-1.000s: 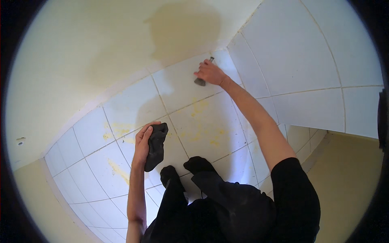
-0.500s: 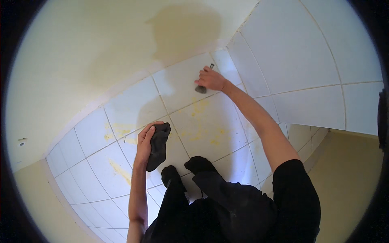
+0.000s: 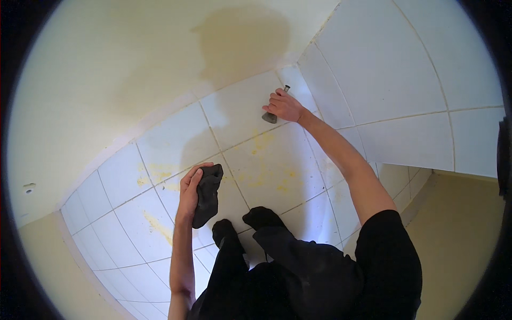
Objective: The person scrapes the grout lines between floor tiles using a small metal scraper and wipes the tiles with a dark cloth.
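Note:
My right hand (image 3: 284, 106) is closed around the handle of a scraper (image 3: 270, 117). Its fan-shaped grey blade points down against the white tiles, and the dark butt of the handle sticks out above my fingers. On the other side, my left hand (image 3: 191, 188) grips a black folded cloth (image 3: 208, 193) in front of my feet, thumb on top. Yellow smears (image 3: 260, 143) and crumbs mark the white tiled floor (image 3: 233, 110) between and around my hands.
A cream wall (image 3: 133, 69) carrying my shadow rises beyond the floor's far edge. At the right stands a white tiled wall (image 3: 397, 69). My feet in black socks (image 3: 264, 217) are on the tiles at lower centre. More yellow residue (image 3: 154, 224) lies at the left.
My right hand has shifted slightly to the right with the scraper, whose blade is turned a little. The left hand and the cloth have dipped slightly.

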Motion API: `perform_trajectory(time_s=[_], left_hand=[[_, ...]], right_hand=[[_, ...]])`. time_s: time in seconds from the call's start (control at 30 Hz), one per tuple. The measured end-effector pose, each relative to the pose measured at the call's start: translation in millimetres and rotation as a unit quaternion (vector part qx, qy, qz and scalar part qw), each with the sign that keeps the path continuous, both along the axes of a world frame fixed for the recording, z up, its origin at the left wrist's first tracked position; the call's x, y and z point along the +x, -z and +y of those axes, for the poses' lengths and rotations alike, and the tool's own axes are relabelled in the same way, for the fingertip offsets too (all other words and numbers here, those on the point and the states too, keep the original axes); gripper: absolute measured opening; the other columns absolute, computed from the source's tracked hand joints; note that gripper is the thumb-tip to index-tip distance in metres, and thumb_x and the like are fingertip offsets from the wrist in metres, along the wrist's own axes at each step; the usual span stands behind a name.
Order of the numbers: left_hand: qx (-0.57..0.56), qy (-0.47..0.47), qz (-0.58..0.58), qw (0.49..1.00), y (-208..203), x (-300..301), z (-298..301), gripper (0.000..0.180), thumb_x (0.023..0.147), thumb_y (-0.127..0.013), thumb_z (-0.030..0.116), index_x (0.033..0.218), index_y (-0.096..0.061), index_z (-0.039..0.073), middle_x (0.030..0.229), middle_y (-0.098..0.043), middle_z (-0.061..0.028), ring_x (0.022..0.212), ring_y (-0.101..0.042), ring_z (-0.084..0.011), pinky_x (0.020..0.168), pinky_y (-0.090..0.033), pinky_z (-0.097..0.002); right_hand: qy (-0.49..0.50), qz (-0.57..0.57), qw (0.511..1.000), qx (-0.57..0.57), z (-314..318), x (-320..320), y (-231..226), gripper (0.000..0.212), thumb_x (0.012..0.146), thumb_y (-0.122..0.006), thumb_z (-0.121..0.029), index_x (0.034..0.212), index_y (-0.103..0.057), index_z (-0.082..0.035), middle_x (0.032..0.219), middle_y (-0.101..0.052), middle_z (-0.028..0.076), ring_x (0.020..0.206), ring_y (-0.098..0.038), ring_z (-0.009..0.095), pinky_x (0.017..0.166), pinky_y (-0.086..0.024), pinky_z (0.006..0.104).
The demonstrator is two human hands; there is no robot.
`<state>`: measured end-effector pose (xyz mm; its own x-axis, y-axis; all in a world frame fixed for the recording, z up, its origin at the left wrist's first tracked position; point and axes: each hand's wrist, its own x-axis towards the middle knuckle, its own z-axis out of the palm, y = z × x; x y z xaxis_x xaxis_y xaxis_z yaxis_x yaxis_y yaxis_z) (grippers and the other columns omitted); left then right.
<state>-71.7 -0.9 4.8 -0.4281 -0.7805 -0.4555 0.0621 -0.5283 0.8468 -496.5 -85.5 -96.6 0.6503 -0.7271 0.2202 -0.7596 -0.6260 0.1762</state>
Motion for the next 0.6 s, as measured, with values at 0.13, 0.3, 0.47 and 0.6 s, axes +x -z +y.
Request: perform_trajectory(time_s=[0.13, 0.3, 0.47, 0.6], left_hand=[[0.011, 0.020, 0.004, 1.000, -2, -6, -2, 0.037, 0.103, -0.051, 0.032, 0.121, -0.064, 0.002, 0.102, -0.070, -0.0095, 0.079, -0.067, -0.0136, 0.067, -0.056, -0.0281], [0.003, 0.008, 0.007, 1.000, -3, -8, -4, 0.035, 0.104, -0.049, 0.028, 0.121, -0.065, 0.003, 0.100, -0.070, -0.0074, 0.078, -0.065, -0.0112, 0.067, -0.055, -0.0260], [0.024, 0.011, 0.009, 1.000, -4, -5, -5, 0.032, 0.105, -0.049, 0.025, 0.121, -0.066, 0.003, 0.100, -0.070, -0.0058, 0.078, -0.064, -0.0094, 0.067, -0.053, -0.0245], [0.008, -0.012, 0.009, 1.000, 0, -2, -1, 0.031, 0.105, -0.049, 0.025, 0.120, -0.066, 0.004, 0.100, -0.070, -0.0059, 0.078, -0.064, -0.0096, 0.067, -0.053, -0.0244]], right_hand=[[0.044, -0.024, 0.997, -0.050, 2, -18, 5, 0.012, 0.082, -0.062, -0.019, 0.093, -0.068, -0.019, 0.075, -0.061, -0.003, 0.088, -0.058, 0.016, 0.083, -0.039, 0.0370], [-0.023, -0.024, 0.999, -0.032, 11, 1, 12, 0.012, 0.082, -0.062, -0.018, 0.093, -0.066, -0.019, 0.069, -0.056, -0.002, 0.085, -0.059, 0.017, 0.082, -0.040, 0.0388], [0.142, -0.027, 0.989, -0.030, 13, -15, 19, 0.006, 0.084, -0.063, -0.018, 0.088, -0.068, -0.018, 0.071, -0.058, -0.002, 0.083, -0.058, 0.017, 0.082, -0.040, 0.0377], [0.012, 0.038, 0.999, 0.013, 11, -21, 5, 0.004, 0.083, -0.064, -0.019, 0.085, -0.068, -0.017, 0.072, -0.059, -0.002, 0.081, -0.057, 0.016, 0.080, -0.039, 0.0371]])
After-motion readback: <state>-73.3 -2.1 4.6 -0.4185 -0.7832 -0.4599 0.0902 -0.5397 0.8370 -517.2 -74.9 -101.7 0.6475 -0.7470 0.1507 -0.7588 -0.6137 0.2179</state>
